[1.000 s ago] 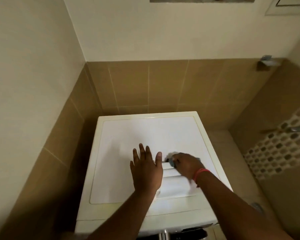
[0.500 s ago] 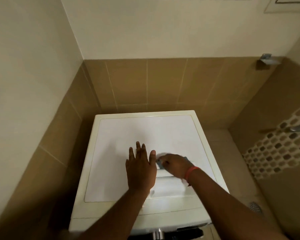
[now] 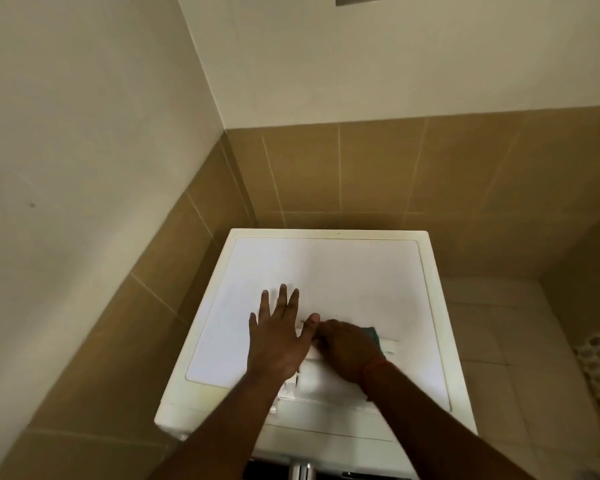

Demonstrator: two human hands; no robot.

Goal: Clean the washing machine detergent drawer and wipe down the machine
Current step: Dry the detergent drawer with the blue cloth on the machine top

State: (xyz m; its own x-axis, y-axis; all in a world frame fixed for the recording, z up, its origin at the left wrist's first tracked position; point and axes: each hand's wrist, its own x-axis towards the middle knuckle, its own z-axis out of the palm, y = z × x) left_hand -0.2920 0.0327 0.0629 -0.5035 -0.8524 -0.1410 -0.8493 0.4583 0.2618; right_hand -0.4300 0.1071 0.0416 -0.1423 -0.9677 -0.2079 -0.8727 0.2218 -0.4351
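Where the tiled walls (image 3: 361, 168) meet, low in the frame's centre, the white machine (image 3: 343, 271) stands with its drawer (image 3: 326, 379) lying on top. The left hand (image 3: 278, 337) rests flat, fingers straight. The right hand (image 3: 347, 348) grips a blue cloth (image 3: 373, 334) against the drawer.

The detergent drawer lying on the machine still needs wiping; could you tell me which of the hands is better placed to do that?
Probably the right hand: it rests on the detergent drawer and holds the blue cloth. The left hand lies flat with straight fingers, bracing on the washing machine top and holding nothing.
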